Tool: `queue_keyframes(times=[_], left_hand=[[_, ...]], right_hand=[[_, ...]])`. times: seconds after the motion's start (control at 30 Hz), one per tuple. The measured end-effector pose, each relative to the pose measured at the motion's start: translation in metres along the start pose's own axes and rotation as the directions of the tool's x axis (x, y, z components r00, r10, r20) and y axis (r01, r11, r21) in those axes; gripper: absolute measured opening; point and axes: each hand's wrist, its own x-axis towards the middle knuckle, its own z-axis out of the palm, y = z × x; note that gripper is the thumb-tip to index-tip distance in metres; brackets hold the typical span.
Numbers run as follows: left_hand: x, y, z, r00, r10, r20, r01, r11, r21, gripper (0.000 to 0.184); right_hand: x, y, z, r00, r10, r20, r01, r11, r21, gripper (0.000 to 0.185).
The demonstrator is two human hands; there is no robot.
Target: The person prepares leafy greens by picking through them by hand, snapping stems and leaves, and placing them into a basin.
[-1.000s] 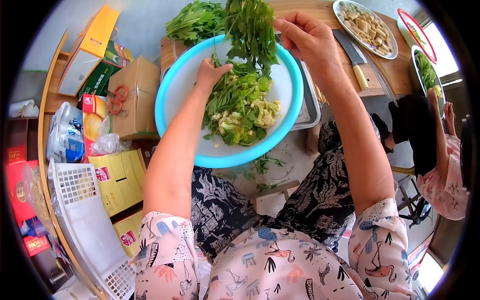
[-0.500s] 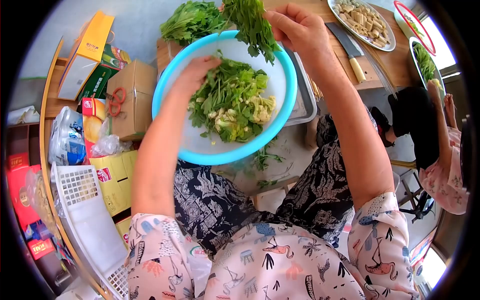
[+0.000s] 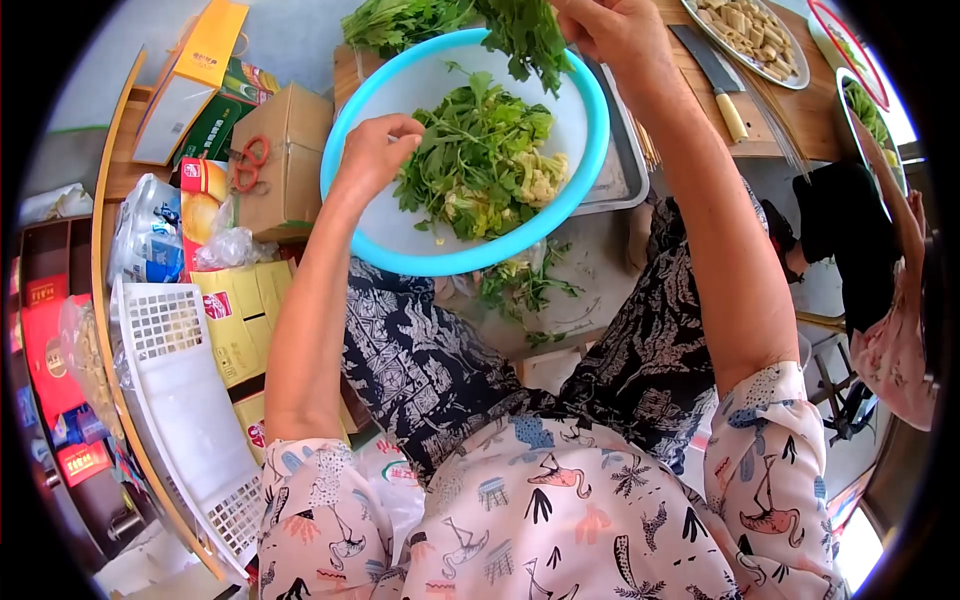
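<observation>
My right hand [image 3: 615, 40] is closed on a bunch of leafy greens [image 3: 528, 42] at the top, above the basin's far rim. My left hand [image 3: 378, 152] is over the left side of the blue-rimmed basin [image 3: 440, 263], fingers bent and a little apart, with nothing visible in them. Beside its fingertips lies a heap of picked green leaves [image 3: 470, 140] in the basin. Pale yellow-green cauliflower-like pieces [image 3: 540, 180] lie at the heap's right. Behind the basin are more leafy greens [image 3: 405, 22], partly cut off by the frame's top edge.
A cleaver [image 3: 712, 65] and a plate of cut pieces [image 3: 760, 45] lie on the wooden table [image 3: 690, 125]. A metal tray [image 3: 630, 185] is right of the basin. Boxes, red scissors [image 3: 250, 163] and a white crate [image 3: 185, 420] stand left. Another person [image 3: 890, 340] sits at right.
My left hand has drawn back left from the leaf heap, and its fingers show more clearly. My right hand still holds the bunch. The whole view has shifted, with the basin higher in the frame.
</observation>
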Motion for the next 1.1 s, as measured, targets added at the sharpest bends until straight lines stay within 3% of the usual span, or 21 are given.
queue_keyframes(times=[0.1, 0.17, 0.2, 0.27, 0.33, 0.4, 0.5, 0.53, 0.57, 0.6, 0.63, 0.67, 0.73, 0.77, 0.83, 0.87, 0.93, 1.1], left_hand=[[-0.004, 0.020, 0.008, 0.992, -0.127, -0.027, 0.123, 0.985, -0.121, 0.017], [-0.001, 0.023, 0.021, 0.954, 0.274, -0.120, -0.277, 0.961, -0.009, 0.012], [0.000, 0.029, 0.029, 0.955, 0.273, -0.118, -0.277, 0.961, -0.015, 0.012], [0.002, 0.045, 0.044, 0.908, 0.418, -0.008, -0.413, 0.900, 0.142, 0.012], [0.005, 0.049, 0.057, 0.900, 0.437, -0.006, -0.429, 0.887, 0.172, 0.009], [0.009, 0.048, 0.064, 0.899, 0.431, 0.073, -0.426, 0.828, 0.365, 0.008], [0.013, 0.047, 0.064, 0.921, 0.378, 0.094, -0.387, 0.857, 0.342, 0.007], [0.012, 0.049, 0.061, 0.929, 0.361, 0.079, -0.367, 0.876, 0.312, 0.007], [0.015, 0.049, 0.049, 0.955, 0.294, -0.029, -0.292, 0.955, 0.050, 0.005], [0.012, 0.049, 0.034, 0.974, 0.197, -0.107, -0.217, 0.950, -0.226, 0.006], [0.013, 0.048, 0.019, 0.989, 0.091, -0.113, -0.129, 0.911, -0.391, 0.011], [0.013, 0.045, 0.005, 0.970, 0.141, -0.201, -0.227, 0.822, -0.523, 0.011], [0.014, 0.037, -0.019, 0.959, 0.109, -0.262, -0.274, 0.592, -0.758, 0.012], [0.014, 0.032, -0.024, 0.952, 0.110, -0.285, -0.292, 0.599, -0.745, 0.012], [0.017, 0.023, -0.027, 0.966, -0.061, -0.251, -0.219, 0.323, -0.921, 0.013], [0.020, 0.018, -0.030, 0.963, -0.062, -0.262, -0.230, 0.318, -0.920, 0.013], [0.019, 0.014, -0.030, 0.984, -0.079, -0.160, -0.145, 0.169, -0.975, 0.016], [0.017, 0.014, -0.037, 0.984, -0.095, -0.153, -0.132, 0.194, -0.972, 0.016]], right_hand=[[-0.002, -0.006, 0.003, 1.000, 0.000, -0.010, 0.001, 1.000, 0.018, 0.013], [-0.002, -0.006, 0.002, 1.000, 0.014, -0.012, -0.014, 0.999, 0.035, 0.014], [-0.001, -0.003, 0.002, 1.000, 0.018, -0.013, -0.018, 0.999, 0.030, 0.014], [0.006, 0.004, 0.001, 1.000, 0.020, 0.010, -0.020, 1.000, 0.022, 0.013], [0.009, 0.009, 0.001, 1.000, -0.006, 0.016, 0.006, 1.000, 0.018, 0.013], [0.010, 0.011, 0.001, 0.999, -0.034, 0.022, 0.033, 0.999, 0.013, 0.013], [0.009, 0.009, 0.001, 0.999, -0.027, 0.029, 0.027, 1.000, 0.015, 0.013], [0.005, 0.008, 0.001, 0.999, -0.026, 0.037, 0.027, 0.999, -0.017, 0.013], [0.006, 0.004, 0.001, 0.998, -0.039, 0.047, 0.041, 0.998, -0.051, 0.013], [0.002, 0.001, 0.001, 0.998, -0.048, 0.049, 0.050, 0.997, -0.052, 0.013], [-0.002, -0.002, 0.000, 0.996, -0.060, 0.064, 0.064, 0.995, -0.077, 0.014], [-0.005, -0.005, 0.000, 0.994, -0.074, 0.084, 0.083, 0.992, -0.098, 0.015], [-0.007, -0.008, 0.004, 0.991, 0.044, 0.126, -0.026, 0.990, -0.141, 0.015], [-0.010, -0.008, 0.006, 0.985, 0.064, 0.158, -0.035, 0.984, -0.177, 0.015], [-0.017, -0.012, 0.014, 0.972, 0.161, 0.174, -0.128, 0.974, -0.186, 0.013], [-0.020, -0.013, 0.016, 0.957, 0.208, 0.201, -0.170, 0.967, -0.191, 0.012], [-0.026, -0.009, 0.023, 0.944, 0.243, 0.222, -0.196, 0.957, -0.214, 0.011], [-0.036, -0.008, 0.040, 0.922, 0.285, 0.262, -0.224, 0.945, -0.239, 0.006]])
